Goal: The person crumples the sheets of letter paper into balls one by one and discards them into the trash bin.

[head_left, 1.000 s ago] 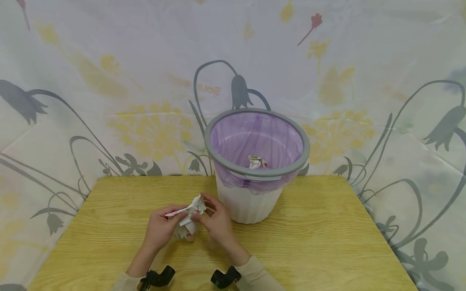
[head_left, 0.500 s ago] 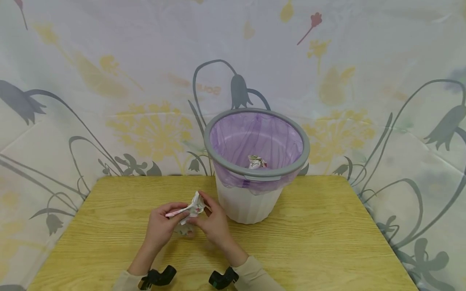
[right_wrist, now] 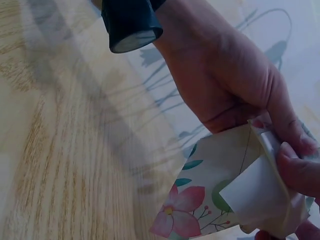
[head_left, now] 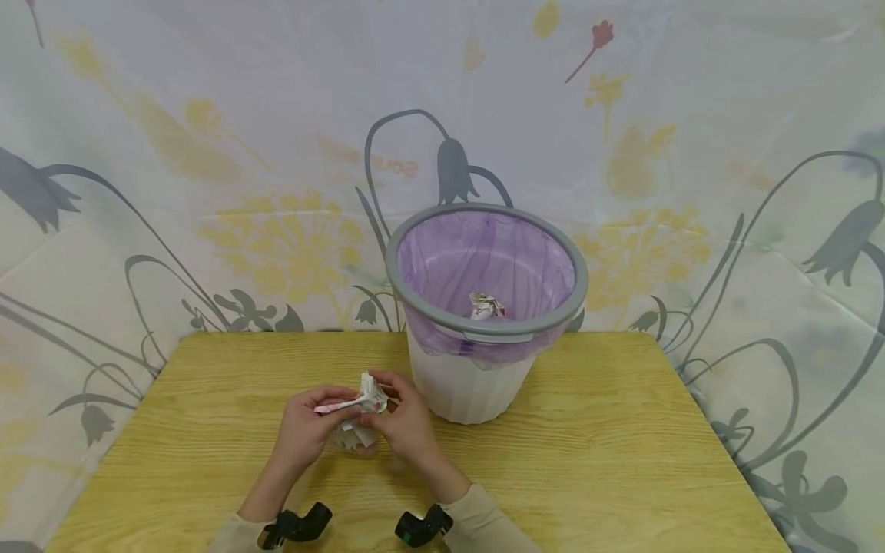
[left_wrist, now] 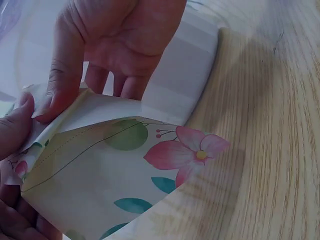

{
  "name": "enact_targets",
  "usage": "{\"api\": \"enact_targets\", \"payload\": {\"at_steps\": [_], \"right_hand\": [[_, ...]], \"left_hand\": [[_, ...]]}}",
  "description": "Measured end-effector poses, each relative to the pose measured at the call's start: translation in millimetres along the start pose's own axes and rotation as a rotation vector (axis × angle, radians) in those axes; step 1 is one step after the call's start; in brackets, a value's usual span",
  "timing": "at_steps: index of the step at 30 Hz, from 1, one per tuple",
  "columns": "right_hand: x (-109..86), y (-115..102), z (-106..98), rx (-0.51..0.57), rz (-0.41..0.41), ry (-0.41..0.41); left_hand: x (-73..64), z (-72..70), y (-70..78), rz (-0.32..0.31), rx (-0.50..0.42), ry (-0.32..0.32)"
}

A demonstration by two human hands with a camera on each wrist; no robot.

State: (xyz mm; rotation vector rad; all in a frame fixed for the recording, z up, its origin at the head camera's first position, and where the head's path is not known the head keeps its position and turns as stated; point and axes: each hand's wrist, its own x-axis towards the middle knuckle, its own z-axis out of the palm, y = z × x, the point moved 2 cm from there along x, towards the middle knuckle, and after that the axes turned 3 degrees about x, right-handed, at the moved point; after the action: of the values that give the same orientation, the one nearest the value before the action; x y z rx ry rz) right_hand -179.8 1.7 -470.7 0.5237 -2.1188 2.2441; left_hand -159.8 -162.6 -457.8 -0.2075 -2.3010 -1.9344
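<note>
Both hands hold one crumpled piece of white paper [head_left: 366,399] printed with pink flowers and green leaves, just left of the bin. My left hand [head_left: 304,426] pinches its left end between thumb and fingers. With thumb and fingers, my right hand [head_left: 409,422] grips the bunched right part. In the left wrist view a flat printed flap [left_wrist: 125,170] hangs below the folds. The right wrist view shows the creased inner side [right_wrist: 260,195] in white. Some fingertips are hidden behind the paper.
A white bin [head_left: 470,388] with a grey rim and purple liner stands beyond the right hand. A crumpled printed paper piece [head_left: 487,306] lies inside it. Beneath is a wooden table [head_left: 608,461]; a floral cloth [head_left: 276,115] hangs behind. Each wrist carries a black camera mount.
The paper's upper end has bent down and to the left, more bunched between the fingers. The right hand has shifted slightly left; the left hand keeps its pinch. The bin has stayed put.
</note>
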Motion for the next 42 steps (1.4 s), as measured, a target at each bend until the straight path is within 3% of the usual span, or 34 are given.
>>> {"api": "enact_targets", "payload": {"at_steps": [5,9,15,24,30,34,37,42], "right_hand": [[0.0,2,-1,-0.032,0.009,0.023],[-2.2,3,-3,-0.007,0.005,0.02],[-2.0,3,-5,-0.028,-0.007,-0.004],[-1.3,1,-6,-0.108,-0.063,0.003],[-1.9,-4,-5,-0.121,-0.061,0.093],[-4.9,-25,-5,-0.1,-0.067,0.159],[-6.4,-39,-7,-0.073,-0.116,0.185],[-2.6,-34,-8,-0.023,-0.249,0.211]], "left_hand": [[2.8,2.2,-2.4,-0.009,0.0,0.052],[3.9,2.4,-3.6,0.02,0.034,0.094],[3.8,1.1,-6.0,0.082,0.041,0.023],[3.2,-0.5,-11.1,0.042,0.033,-0.031],[1.6,-3.3,-13.5,0.037,-0.012,-0.098],[-1.9,-5.8,-13.2,-0.012,-0.008,-0.075],[-4.6,-6.7,-13.2,-0.058,0.011,-0.045],[-8.1,-5.4,-21.6,-0.174,0.049,-0.016]]}}
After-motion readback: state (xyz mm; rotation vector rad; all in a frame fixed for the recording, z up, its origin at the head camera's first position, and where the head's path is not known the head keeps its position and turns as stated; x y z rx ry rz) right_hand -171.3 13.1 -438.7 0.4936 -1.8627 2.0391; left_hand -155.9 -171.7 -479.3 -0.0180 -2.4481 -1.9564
